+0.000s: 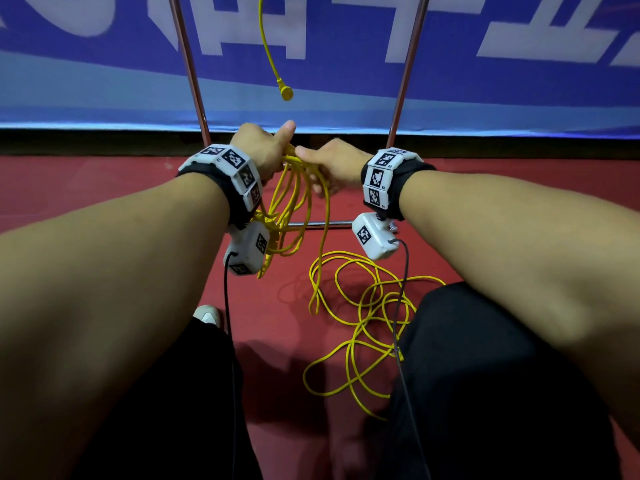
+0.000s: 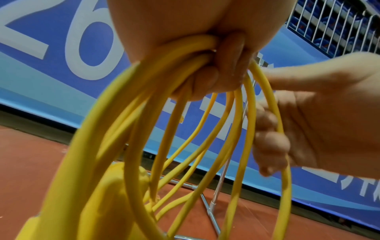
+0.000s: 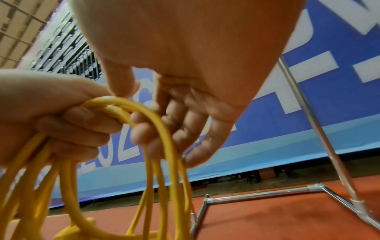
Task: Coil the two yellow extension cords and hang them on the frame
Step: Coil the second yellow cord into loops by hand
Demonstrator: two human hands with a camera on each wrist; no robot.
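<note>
My left hand (image 1: 263, 150) grips the top of a bundle of yellow cord loops (image 1: 291, 209), which hang down in front of the frame. My right hand (image 1: 329, 164) sits right beside it, fingers curled round one strand, thumb on the top of the loop. In the left wrist view, that strand (image 2: 275, 113) runs through the right hand's (image 2: 318, 121) fingers. The rest of this cord (image 1: 367, 306) lies in loose tangles on the floor. A second yellow cord (image 1: 266, 46) hangs from above on the frame (image 1: 407, 71), its plug (image 1: 286, 93) dangling.
The chrome frame has two slanted poles and a base bar (image 3: 257, 194) on the red floor. A blue banner (image 1: 104, 81) closes the back. My dark trouser legs (image 1: 485, 375) and a white shoe (image 1: 207, 315) flank the loose cord.
</note>
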